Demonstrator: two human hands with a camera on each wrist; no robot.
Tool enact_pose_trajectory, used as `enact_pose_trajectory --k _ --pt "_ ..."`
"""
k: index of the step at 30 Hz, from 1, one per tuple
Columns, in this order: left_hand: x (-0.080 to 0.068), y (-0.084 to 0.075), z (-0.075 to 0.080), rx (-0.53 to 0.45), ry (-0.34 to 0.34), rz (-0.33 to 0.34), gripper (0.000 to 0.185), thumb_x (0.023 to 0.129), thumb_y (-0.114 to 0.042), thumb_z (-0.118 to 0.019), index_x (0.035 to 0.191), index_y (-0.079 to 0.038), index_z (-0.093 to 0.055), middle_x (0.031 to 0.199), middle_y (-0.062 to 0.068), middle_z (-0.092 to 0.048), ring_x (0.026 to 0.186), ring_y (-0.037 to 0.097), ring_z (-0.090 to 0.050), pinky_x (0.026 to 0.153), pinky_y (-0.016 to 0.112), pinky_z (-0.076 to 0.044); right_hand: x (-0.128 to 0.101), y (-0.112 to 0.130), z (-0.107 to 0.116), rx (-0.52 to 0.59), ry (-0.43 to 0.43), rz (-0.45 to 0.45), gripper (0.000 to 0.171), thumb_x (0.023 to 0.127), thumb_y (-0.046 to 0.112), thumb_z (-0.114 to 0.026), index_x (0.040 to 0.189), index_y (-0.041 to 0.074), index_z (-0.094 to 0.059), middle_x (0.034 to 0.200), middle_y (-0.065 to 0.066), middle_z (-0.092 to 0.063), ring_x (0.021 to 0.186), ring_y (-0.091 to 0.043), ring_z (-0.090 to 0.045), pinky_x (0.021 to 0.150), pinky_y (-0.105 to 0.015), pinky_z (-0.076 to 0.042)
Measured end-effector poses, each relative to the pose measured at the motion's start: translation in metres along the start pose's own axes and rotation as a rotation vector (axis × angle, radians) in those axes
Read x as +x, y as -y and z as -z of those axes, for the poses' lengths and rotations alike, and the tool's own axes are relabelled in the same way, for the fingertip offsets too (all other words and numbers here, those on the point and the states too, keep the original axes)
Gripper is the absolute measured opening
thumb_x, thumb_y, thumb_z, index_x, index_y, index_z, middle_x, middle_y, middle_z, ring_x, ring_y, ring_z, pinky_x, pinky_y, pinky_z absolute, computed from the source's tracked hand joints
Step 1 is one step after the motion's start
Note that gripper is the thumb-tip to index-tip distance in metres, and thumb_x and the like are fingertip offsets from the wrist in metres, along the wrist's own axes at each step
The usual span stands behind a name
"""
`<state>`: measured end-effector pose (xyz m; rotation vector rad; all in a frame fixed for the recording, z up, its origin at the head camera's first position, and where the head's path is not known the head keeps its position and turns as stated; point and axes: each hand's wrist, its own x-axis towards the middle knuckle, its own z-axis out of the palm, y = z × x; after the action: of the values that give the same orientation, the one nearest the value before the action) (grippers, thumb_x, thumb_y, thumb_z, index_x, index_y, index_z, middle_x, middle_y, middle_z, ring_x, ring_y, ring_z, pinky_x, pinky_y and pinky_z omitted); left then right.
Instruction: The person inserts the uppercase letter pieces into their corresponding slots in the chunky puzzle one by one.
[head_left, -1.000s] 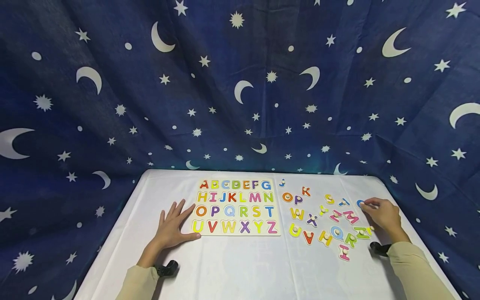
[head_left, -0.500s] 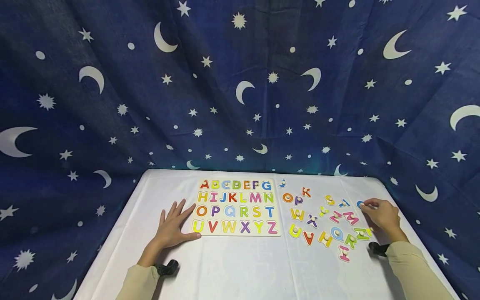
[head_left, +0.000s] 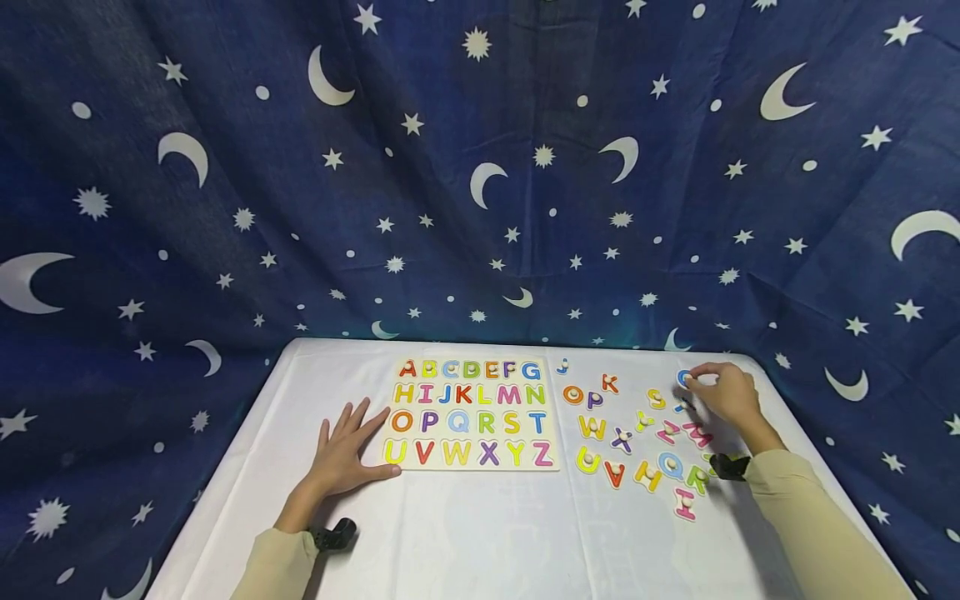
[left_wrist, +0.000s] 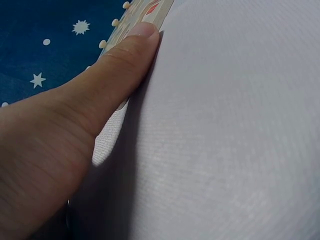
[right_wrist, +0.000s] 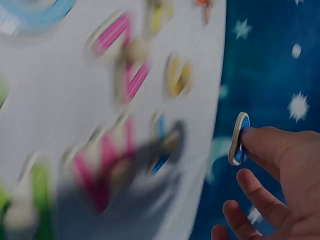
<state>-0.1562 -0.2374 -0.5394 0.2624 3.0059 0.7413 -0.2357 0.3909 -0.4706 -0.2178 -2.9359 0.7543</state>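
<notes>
My left hand (head_left: pixel 341 458) lies spread at the left side of the wooden alphabet puzzle board (head_left: pixel 470 437), thumb and index finger at its edge. In the left wrist view the thumb (left_wrist: pixel 120 62) presses on the board's corner. Knobbed letters A to F sit in the top row; the G place shows no knob. My right hand (head_left: pixel 727 392) pinches a rounded blue letter piece (head_left: pixel 684 379) between thumb and fingers, raised above the table. From the right wrist, this letter piece (right_wrist: pixel 239 142) appears almost edge-on, its knob hidden by the fingers.
Loose knobbed letters lie right of the board, among them an orange O (head_left: pixel 573 395), a red K (head_left: pixel 610 383), a light-blue Q (head_left: pixel 671 465) and a pink I (head_left: pixel 685 504). A dark starry curtain (head_left: pixel 480 208) hangs behind the white table (head_left: pixel 480 542).
My right hand has lifted the blue letter piece from the right end of the table and carried it left and farther back. My left hand stays at the board.
</notes>
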Motion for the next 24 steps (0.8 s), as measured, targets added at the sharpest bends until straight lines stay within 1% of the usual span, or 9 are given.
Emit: enact_pose_trajectory --k 4,8,12,15,18,20,24 --pt "0.0 0.001 0.0 0.006 0.002 -0.001 0.107 0.069 -0.062 -0.086 0.157 -0.019 -0.044 0.168 0.021 -0.022 0.154 0.049 -0.008 0.119 0.072 0.004 0.008 0.027 -0.008 0.023 0.001 0.115 0.029 0.095 0.021 -0.071 0.11 -0.004 -0.074 0.125 -0.036 -0.061 0.111 -0.055 -0.055 0.089 -0.069 -0.044" --pt "0.0 0.001 0.0 0.008 -0.001 -0.003 0.107 0.069 -0.062 -0.086 0.157 -0.019 -0.044 0.168 0.021 -0.023 0.154 0.049 -0.009 0.119 0.073 0.003 0.014 0.054 -0.022 0.046 -0.009 0.209 0.024 0.095 0.019 -0.073 0.107 -0.002 -0.076 0.121 -0.033 -0.066 0.109 -0.053 -0.059 0.09 -0.067 -0.044" --pt "0.0 0.001 -0.001 0.007 -0.002 -0.002 0.107 0.069 -0.063 -0.086 0.157 -0.019 -0.044 0.168 0.021 -0.023 0.155 0.049 -0.009 0.119 0.072 0.003 0.019 0.078 -0.04 0.064 0.0 0.266 0.02 0.094 0.018 -0.074 0.104 0.001 -0.078 0.119 -0.031 -0.067 0.105 -0.049 -0.061 0.091 -0.065 -0.044" --pt "0.0 0.002 -0.001 0.005 -0.001 0.0 0.107 0.069 -0.063 -0.086 0.157 -0.019 -0.044 0.168 0.021 -0.022 0.155 0.048 -0.008 0.119 0.072 0.004 0.022 0.095 -0.056 0.072 0.018 0.274 0.018 0.094 0.019 -0.075 0.102 0.004 -0.079 0.12 -0.03 -0.066 0.106 -0.047 -0.06 0.091 -0.063 -0.045" --pt "0.0 0.002 -0.001 0.003 0.0 0.003 0.107 0.069 -0.063 -0.086 0.157 -0.019 -0.044 0.168 0.02 -0.022 0.155 0.048 -0.008 0.119 0.072 0.004 0.024 0.114 -0.071 0.077 0.051 0.263 0.017 0.094 0.021 -0.075 0.102 0.007 -0.08 0.125 -0.029 -0.064 0.11 -0.047 -0.058 0.092 -0.064 -0.045" --pt "0.0 0.002 -0.001 0.007 0.0 0.005 0.108 0.069 -0.064 -0.086 0.157 -0.019 -0.044 0.168 0.02 -0.022 0.155 0.048 -0.008 0.119 0.072 0.004 0.025 0.127 -0.08 0.083 0.079 0.255 0.017 0.094 0.022 -0.076 0.102 0.008 -0.08 0.13 -0.028 -0.063 0.118 -0.049 -0.055 0.096 -0.066 -0.043" --pt "0.001 0.002 -0.001 0.012 -0.002 0.001 0.108 0.069 -0.065 -0.086 0.157 -0.019 -0.044 0.168 0.02 -0.022 0.155 0.048 -0.009 0.119 0.072 0.003 0.025 0.152 -0.096 0.089 0.137 0.237 0.018 0.094 0.024 -0.075 0.103 0.009 -0.081 0.135 -0.026 -0.061 0.131 -0.053 -0.045 0.106 -0.07 -0.034"
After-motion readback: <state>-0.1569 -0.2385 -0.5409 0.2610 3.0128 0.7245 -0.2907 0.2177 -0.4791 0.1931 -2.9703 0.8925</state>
